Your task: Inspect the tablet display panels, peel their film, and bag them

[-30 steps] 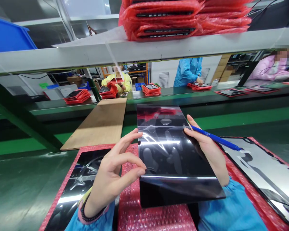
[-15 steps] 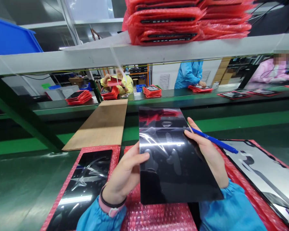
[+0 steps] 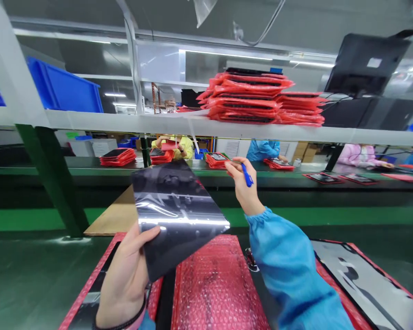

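My left hand grips a glossy black screen panel by its lower left side, thumb on the front face. The panel is tilted in the air, and film wrinkles and lamp glare show on it. Up and to the right of it, my right hand is closed on a blue pen, apart from the panel. Below lies a pile of pink bubble wrap sheets. A second black screen, partly hidden by my left hand, rests on bubble wrap at the left.
A pale-backed panel lies on red wrap at right. A brown board sits behind my left hand. The overhead shelf bears red-wrapped stacks and a blue bin. A green post stands left; several co-workers are across the bench.
My right hand has let go of the panel and risen with the pen. My left hand has carried the panel leftward and tilted it. The view has swung upward.
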Available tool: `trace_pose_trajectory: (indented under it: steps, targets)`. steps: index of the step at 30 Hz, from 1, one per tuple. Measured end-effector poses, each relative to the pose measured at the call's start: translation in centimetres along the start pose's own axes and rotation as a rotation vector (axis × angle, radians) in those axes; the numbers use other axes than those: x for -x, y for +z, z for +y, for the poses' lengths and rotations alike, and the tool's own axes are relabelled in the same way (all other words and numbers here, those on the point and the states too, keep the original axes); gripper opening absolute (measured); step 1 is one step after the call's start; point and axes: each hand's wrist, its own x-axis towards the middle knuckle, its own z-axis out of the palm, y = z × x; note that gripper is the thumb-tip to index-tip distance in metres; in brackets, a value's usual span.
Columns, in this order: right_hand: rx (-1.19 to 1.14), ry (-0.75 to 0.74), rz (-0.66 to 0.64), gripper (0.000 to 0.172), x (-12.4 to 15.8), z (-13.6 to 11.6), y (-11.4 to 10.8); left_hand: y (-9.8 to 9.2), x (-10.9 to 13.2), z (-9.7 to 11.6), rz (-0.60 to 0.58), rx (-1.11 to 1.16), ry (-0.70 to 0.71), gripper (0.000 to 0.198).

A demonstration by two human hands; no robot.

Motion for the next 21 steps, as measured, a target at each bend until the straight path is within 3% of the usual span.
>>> trace_pose_trajectory:
  steps: [3, 7, 13, 21]
  targets:
    - [-0.001, 0.074, -0.066, 0.033, -2.2, 1.3, 4.2, -0.7, -0.1, 1.2, 0.099, 0.013, 0.15, 0.051]
    - [0.019, 0.194, -0.092, 0.016, -3.8, 2.8, 7.7, -2.0, -0.3, 2.4, 0.179, 0.0, 0.275, 0.045]
    - [0.03, 0.288, -0.037, 0.016, -5.0, 3.4, 9.0, -3.6, -0.3, 3.3, 0.22, 0.0, 0.345, 0.04]
    - [-0.013, 0.382, -0.065, 0.014, -4.2, 2.3, 9.5, -3.6, -0.6, 3.3, 0.203, 0.018, 0.345, 0.04]
